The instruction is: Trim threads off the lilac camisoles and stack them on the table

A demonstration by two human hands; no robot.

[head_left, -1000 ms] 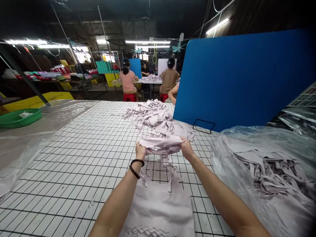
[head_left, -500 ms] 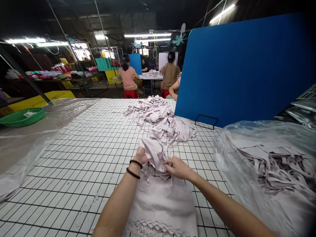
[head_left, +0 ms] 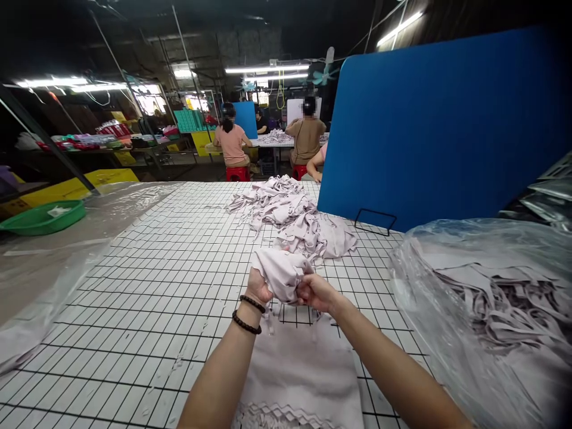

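A crumpled pale lilac garment (head_left: 280, 273) is held up off the table between my two hands. My left hand (head_left: 260, 287), with two dark bead bracelets at the wrist, grips its left side, and the cloth hides most of those fingers. At the garment's lower right edge, my right hand (head_left: 317, 293) has its fingers closed on the fabric. Below them a matching garment (head_left: 304, 363) lies flat, with thin straps at its top and a zigzag-cut edge near me. Just beyond my hands is a loose heap of similar garments (head_left: 286, 208).
The white tabletop has a black grid (head_left: 147, 286). To the right are a blue upright panel (head_left: 424, 131) on a wire stand (head_left: 374, 221) and a clear plastic bag (head_left: 415, 292) of garments. A green basin (head_left: 44, 219) stands left. People sit beyond, and a co-worker's arm (head_left: 316, 165) shows beside the panel.
My right hand has moved in and now grips the garment's edge. The garment has been spread and raised slightly between both hands. The flat garment below has stayed in place.
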